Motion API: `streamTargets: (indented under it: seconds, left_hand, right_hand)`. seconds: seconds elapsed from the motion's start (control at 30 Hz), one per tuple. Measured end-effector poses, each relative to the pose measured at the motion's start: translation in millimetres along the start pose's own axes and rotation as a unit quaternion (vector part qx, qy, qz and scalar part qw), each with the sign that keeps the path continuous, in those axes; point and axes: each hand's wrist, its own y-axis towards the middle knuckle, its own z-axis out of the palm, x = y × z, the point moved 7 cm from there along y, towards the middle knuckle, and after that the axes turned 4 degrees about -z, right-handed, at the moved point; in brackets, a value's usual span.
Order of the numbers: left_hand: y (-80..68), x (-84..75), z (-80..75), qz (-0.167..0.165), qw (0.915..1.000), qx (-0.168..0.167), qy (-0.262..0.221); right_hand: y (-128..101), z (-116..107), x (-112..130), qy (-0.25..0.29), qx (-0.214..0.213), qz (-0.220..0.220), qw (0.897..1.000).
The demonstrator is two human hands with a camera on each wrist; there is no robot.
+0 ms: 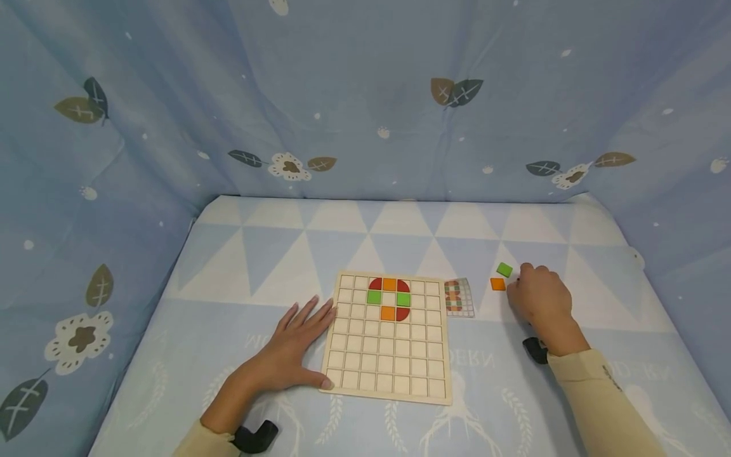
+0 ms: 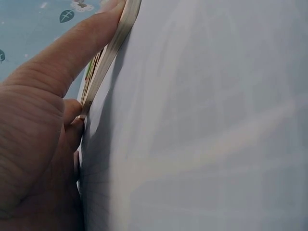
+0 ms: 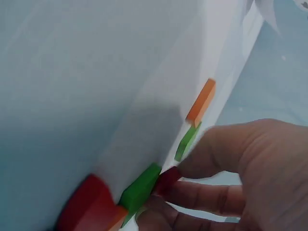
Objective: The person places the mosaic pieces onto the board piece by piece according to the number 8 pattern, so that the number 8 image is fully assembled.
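Left hand [image 1: 285, 355] sits nearest the camera, flat on the worktop [image 1: 228, 266], fingers [image 1: 311, 314] straight and spread, holding nothing. Thumb tip touches the near-left corner of the wooden grid board [image 1: 388, 368]; fingertips touch its left edge. Left wrist view confirms it: one finger [image 2: 72, 53] lies along the board's thin edge [image 2: 108, 55], palm down on the cloth.

Right hand [image 1: 539, 298] is right of the board, knuckles up, fingers curled down onto the worktop. Right wrist view: fingertips [image 3: 192, 192] pinch a small dark red piece [image 3: 168, 179], with a green tile [image 3: 139, 190] touching it just beside. Cannot tell if the red piece is off the surface. More red and orange pieces [image 3: 89, 207] lie at the near edge of that view, blurred.

Loose tiles: green square tile [image 1: 504, 270] and orange square tile [image 1: 498, 284] lie just left of the right hand's fingertips, the green one farther away. Same two show in the wrist view, orange [image 3: 201, 102] and green [image 3: 186, 142].

Board contents, far rows, middle columns: red quarter-rounds at top left, top right and bottom right of a ring, orange squares [image 1: 389, 284] top and bottom, green squares [image 1: 374, 297] left and right, centre cell bare. Other cells hold nothing.

Pattern card [image 1: 459, 297] lies flat between the board and the right hand, touching neither hand.
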Motion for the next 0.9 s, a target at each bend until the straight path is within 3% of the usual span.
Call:
streamTargets:
  seconds: [0.27,0.47,0.6,0.73,0.9]
  left_hand:
    - [-0.3,-0.5,0.3,0.000,1.0000,0.000,-0.003]
    - [-0.5,-0.9,-1.0,0.008,0.9999,-0.010,-0.001]
    - [-0.7,-0.8,-1.2,0.012,0.9998,-0.015,0.002]
    - [-1.0,-0.4,-0.9,0.010,0.9999,-0.014,0.002]
    - [-0.4,0.3,-0.5,-0.001,1.0000,-0.005,0.003]
  right_hand:
    - [-2.8,1.2,-17.2,0.050,0.034,0.022,0.998]
    - [-9.6,-4.7,-19.0,0.091,0.033,-0.017,0.995]
    - [-14.6,-4.6,-18.7,0.107,0.058,-0.033,0.992]
    - [-21.9,-2.4,-14.2,0.105,0.077,-0.044,0.990]
    - [-33.3,-0.9,-5.6,0.074,0.068,-0.058,0.993]
